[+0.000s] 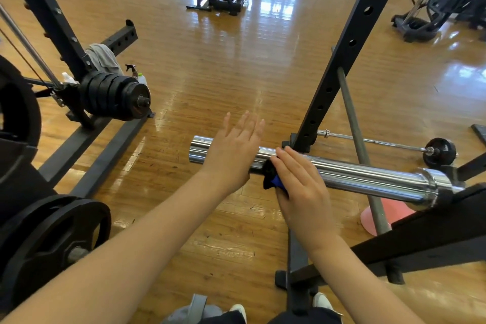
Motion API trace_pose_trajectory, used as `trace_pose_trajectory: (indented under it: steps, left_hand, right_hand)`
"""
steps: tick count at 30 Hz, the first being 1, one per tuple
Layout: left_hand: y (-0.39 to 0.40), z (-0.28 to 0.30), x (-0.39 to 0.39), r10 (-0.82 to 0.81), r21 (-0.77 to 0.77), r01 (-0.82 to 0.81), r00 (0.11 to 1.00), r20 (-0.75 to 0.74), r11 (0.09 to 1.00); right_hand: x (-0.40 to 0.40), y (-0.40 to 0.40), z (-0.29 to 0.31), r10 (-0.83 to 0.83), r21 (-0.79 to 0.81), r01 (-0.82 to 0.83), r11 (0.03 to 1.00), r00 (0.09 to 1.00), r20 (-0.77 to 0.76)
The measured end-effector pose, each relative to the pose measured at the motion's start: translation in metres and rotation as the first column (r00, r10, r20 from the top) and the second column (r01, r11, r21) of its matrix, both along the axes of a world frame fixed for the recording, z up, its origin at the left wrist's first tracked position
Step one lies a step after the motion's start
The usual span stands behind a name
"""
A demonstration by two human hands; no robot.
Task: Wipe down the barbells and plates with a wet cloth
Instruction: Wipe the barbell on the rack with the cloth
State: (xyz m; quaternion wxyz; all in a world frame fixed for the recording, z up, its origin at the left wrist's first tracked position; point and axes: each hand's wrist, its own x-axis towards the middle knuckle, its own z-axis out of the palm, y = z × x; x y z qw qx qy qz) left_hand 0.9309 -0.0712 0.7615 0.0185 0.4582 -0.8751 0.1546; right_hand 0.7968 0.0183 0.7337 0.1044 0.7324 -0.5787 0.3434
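A chrome barbell sleeve (368,173) lies across the rack, its free end pointing left. My right hand (299,189) presses a dark blue cloth (272,179) onto the sleeve, palm down with fingers straight across the metal. My left hand (234,150) hovers flat over the sleeve's left end, fingers straight and spread, holding nothing. A stack of black plates (115,96) sits on a storage peg at left. A large black plate (55,239) hangs at lower left.
A black rack upright (342,55) rises just behind the sleeve. A thin bar with a small plate (439,151) lies on the wooden floor at right, near a pink cone (378,216). Spray bottles (134,73) and a grey towel (102,56) sit by the plate stack.
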Motion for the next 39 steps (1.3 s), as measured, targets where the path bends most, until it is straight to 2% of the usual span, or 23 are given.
trace_pose_trajectory:
  steps: [2,4,8,14,18,21,23,26,29,39]
  left_hand:
    - [0.011,-0.016,0.003,-0.01,-0.139,-0.012,0.987,-0.159,0.99]
    - [0.017,-0.032,0.005,-0.046,-0.213,-0.012,0.963,-0.266,0.977]
    - [0.009,-0.04,0.005,-0.121,-0.338,0.03,0.96,-0.251,0.941]
    - [0.003,-0.039,0.005,-0.157,-0.317,0.075,0.958,-0.241,0.945]
    - [0.004,-0.016,0.007,-0.09,-0.073,0.08,0.985,-0.146,0.994]
    - [-0.004,-0.004,0.003,-0.065,0.052,0.068,0.996,-0.061,0.996]
    - [0.0,-0.006,0.003,-0.071,-0.017,0.07,0.993,-0.091,0.997]
    - [0.013,-0.031,0.007,-0.073,-0.202,0.021,0.965,-0.253,0.979]
    - [0.015,-0.042,0.002,-0.073,-0.282,-0.014,0.952,-0.296,0.959]
    - [0.011,-0.045,-0.002,-0.1,-0.337,-0.025,0.931,-0.35,0.941]
  right_hand:
    - [0.007,-0.006,-0.004,0.044,0.0,-0.044,0.999,0.999,-0.014]
    - [0.006,-0.01,-0.009,0.07,-0.001,-0.07,0.998,0.997,-0.044]
    - [-0.012,-0.005,-0.017,0.082,-0.037,-0.084,0.996,0.995,-0.056]
    - [-0.022,0.005,-0.012,0.033,-0.045,-0.034,0.998,0.999,-0.02]
    - [-0.001,0.002,0.001,-0.096,0.029,0.095,0.995,0.994,0.053]
    - [0.014,-0.006,0.006,-0.08,0.042,0.077,0.996,0.994,0.075]
    - [0.014,-0.009,0.003,-0.043,0.058,0.04,0.998,0.998,0.055]
    - [-0.001,-0.004,-0.004,0.034,0.056,-0.033,0.998,0.999,-0.015]
    - [-0.017,0.003,-0.006,0.031,0.038,-0.031,0.999,0.999,-0.012]
    - [-0.004,-0.004,0.024,-0.13,0.127,0.124,0.984,0.991,0.038]
